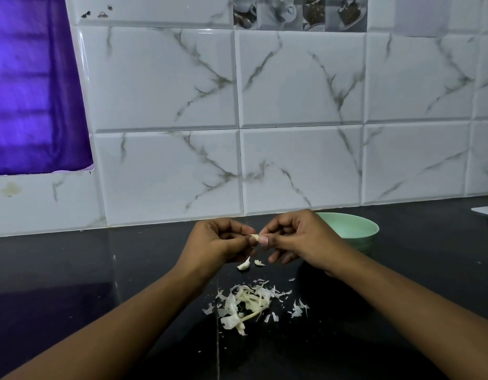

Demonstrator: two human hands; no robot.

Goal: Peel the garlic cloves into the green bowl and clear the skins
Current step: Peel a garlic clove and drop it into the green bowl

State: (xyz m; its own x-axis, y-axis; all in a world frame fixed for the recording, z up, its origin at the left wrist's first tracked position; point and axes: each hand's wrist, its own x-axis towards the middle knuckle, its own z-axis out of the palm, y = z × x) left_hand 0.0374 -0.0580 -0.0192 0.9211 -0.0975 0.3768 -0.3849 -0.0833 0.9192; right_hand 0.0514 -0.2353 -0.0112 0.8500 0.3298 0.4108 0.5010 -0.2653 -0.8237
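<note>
My left hand (219, 242) and my right hand (294, 237) meet above the black counter, both pinching one small pale garlic clove (254, 237) between their fingertips. Just below them an unpeeled garlic clove (244, 266) and a small skin scrap (259, 262) lie on the counter. A loose pile of white garlic skins (248, 303) is spread nearer to me. The green bowl (352, 229) stands behind my right hand, partly hidden by it; its inside cannot be seen.
The black counter (100, 270) runs to a white marble-tiled wall (292, 119). A white plate edge (485, 212) shows at the far right. A purple curtain (31, 91) hangs at the upper left.
</note>
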